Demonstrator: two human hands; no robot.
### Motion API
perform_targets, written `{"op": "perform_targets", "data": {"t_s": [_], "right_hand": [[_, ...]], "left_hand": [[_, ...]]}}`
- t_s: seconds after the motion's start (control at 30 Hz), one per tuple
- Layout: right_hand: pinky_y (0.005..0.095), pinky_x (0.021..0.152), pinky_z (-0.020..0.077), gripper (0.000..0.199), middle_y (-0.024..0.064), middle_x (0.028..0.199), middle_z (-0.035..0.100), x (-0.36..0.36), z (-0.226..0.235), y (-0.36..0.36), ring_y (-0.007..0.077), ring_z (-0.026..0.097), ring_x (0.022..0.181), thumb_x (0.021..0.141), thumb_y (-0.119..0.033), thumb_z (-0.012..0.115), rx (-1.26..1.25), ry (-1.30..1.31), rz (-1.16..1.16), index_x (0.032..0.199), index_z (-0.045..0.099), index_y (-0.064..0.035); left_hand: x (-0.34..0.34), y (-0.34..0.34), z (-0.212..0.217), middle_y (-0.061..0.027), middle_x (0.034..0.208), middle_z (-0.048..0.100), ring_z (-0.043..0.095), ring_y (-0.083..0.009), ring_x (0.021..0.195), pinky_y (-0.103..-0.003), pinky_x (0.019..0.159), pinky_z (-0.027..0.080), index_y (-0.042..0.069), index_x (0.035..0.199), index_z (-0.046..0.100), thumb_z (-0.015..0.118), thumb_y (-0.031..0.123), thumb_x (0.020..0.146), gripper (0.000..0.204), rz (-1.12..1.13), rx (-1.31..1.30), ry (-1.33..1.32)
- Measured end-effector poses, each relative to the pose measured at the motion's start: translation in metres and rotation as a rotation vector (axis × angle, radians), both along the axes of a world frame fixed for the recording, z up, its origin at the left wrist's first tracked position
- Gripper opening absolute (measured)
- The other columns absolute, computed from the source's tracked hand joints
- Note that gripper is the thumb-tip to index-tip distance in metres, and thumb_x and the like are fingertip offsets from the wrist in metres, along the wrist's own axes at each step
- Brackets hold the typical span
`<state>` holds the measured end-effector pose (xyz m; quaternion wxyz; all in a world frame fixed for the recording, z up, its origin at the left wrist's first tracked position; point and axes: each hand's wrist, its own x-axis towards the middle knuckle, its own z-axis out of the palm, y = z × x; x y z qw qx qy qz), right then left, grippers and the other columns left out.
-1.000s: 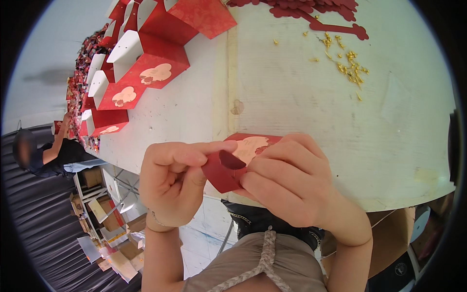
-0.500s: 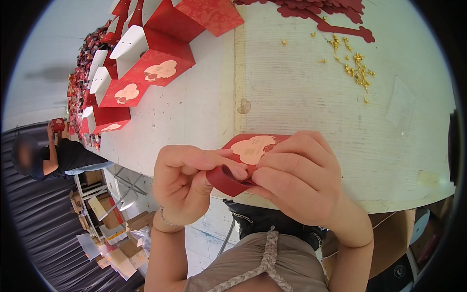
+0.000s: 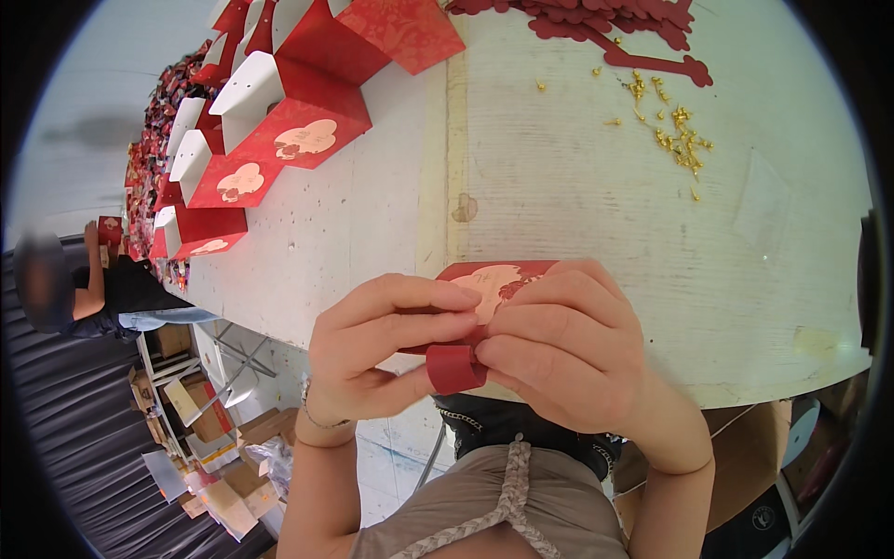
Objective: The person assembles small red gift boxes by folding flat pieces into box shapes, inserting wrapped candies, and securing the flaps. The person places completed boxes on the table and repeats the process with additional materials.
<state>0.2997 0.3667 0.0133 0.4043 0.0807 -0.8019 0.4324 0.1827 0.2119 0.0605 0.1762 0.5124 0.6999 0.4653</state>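
At the table's near edge, both my hands close on a small red gift box (image 3: 486, 282) with a cream flower-shaped label. A dark red paper strap (image 3: 455, 371) curls in a loop at the box's near side. My left hand (image 3: 384, 337) lays its fingers across the label, with its thumb at the strap loop. My right hand (image 3: 579, 340) grips the box's right side, its fingertips pinched where the strap meets the box. Whatever lies under those fingertips is hidden.
Open red boxes (image 3: 244, 182) stand in rows at the left. Small gold fasteners (image 3: 684, 140) lie scattered at the right, below a pile of dark red flower-ended straps (image 3: 615, 19). Beyond the table's left end, a person (image 3: 102, 289) holds a red box. Cardboard boxes (image 3: 247, 484) sit lower left.
My left fingers have straightened and moved onto the label. The strap loop has turned and shifted slightly nearer to me. My right hand keeps its pinch at nearly the same place.
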Motion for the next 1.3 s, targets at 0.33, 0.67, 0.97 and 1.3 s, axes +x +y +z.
{"op": "perform_targets", "data": {"t_s": [0.33,0.67,0.97,1.3], "right_hand": [[0.0318,0.065,0.0456,0.032,0.0055,0.09,0.064,0.003,0.022,0.003,0.0237,0.058,0.074,0.063,-0.009,0.075,-0.171,-0.252,0.115,0.092,0.064,-0.0043],[0.0338,0.074,0.0433,0.023,0.0043,0.088,0.064,0.01,0.035,-0.015,0.0233,0.057,0.079,0.066,-0.001,0.074,-0.068,-0.391,-0.013,0.082,0.059,-0.0064],[0.0325,0.064,0.0452,0.016,0.0061,0.078,0.063,0.035,0.039,-0.021,0.0243,0.058,0.072,0.07,-0.002,0.073,-0.196,-0.575,-0.181,0.076,0.058,-0.0042],[0.038,0.06,0.0464,0.012,0.0152,0.071,0.062,0.24,0.131,0.037,0.0324,0.061,0.069,0.077,-0.012,0.068,0.205,-1.482,-0.176,0.085,0.067,-0.0024]], "left_hand": [[0.0,-0.006,-0.009,-0.0106,0.091,0.067,0.066,-0.025,0.077,-0.032,0.067,0.054,0.001,0.084,0.066,0.075,0.011,0.067,0.021,0.006,0.058,0.288],[0.021,-0.012,-0.012,-0.0076,0.09,0.066,0.065,-0.0219,0.072,-0.028,0.054,0.052,0.002,0.085,0.06,0.072,0.008,0.069,0.021,0.113,0.112,0.57],[0.037,0.001,-0.026,-0.0075,0.086,0.066,0.063,-0.0256,0.067,-0.029,0.053,0.05,0.005,0.087,0.061,0.073,0.004,0.068,0.023,0.173,0.226,0.487],[-0.148,-0.02,-0.016,-0.0053,0.122,0.056,0.043,-0.0328,0.123,-0.039,0.096,0.041,0.008,0.096,0.064,0.077,0.017,0.069,0.031,0.702,0.02,0.942]]}}
